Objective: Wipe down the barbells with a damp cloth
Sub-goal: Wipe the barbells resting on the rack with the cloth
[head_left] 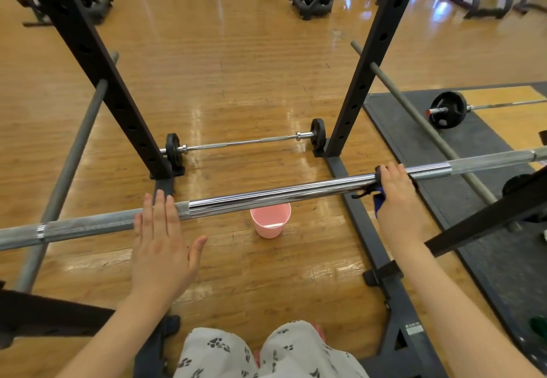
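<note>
Wood gym floor (236, 67) — pink bucket (270, 220) under barbell (281, 194); right hand (393, 188) fingers clamp blue cloth (379, 204) on it, left hand (161, 235) fingers spread flat.

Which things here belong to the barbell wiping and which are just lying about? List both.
Job in hand:
racked barbell
blue cloth in the right hand
left hand, open on the bar
pink bucket

Lying about:
small barbell on the floor
plated barbell on the mat
</note>
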Tool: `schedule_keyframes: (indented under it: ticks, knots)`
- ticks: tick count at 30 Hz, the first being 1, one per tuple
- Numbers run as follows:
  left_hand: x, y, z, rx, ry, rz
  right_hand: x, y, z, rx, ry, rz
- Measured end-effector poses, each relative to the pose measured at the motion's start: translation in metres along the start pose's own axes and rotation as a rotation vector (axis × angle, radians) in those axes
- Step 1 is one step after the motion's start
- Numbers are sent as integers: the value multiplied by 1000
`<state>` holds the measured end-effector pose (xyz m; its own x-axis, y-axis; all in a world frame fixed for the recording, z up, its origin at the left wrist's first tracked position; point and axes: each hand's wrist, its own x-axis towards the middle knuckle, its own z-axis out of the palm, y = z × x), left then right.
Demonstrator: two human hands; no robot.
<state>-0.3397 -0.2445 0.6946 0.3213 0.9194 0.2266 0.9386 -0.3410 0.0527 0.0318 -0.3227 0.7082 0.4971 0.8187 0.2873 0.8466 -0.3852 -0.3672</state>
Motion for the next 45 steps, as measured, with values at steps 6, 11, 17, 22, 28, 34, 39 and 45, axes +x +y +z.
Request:
schedule_keyframes:
  ticks: [6,11,17,22,28,34,39,45]
  knots:
    - [-1,0,0,16,-7,-4,13,19,-10,-31,36,99]
    - [0,0,-2,19,-38,-4,-8,-32,8,7,52,-31]
    - [2,0,0,49,-49,-2,-45,-110,43,18,74,-356]
    - [1,0,0,48,-36,-4,-52,-158,48,-3,58,-500]
    - [1,-6,-6,36,-68,33,-58,-186,53,-36,-101,-557]
    - [28,-26,-24,11,-86,224,-57,-174,50,19,-85,-522]
    - [53,-31,-35,41,-151,266,-58,-176,53,56,-111,-499]
    - [73,-29,-36,91,-243,266,-59,-176,49,127,-201,-440]
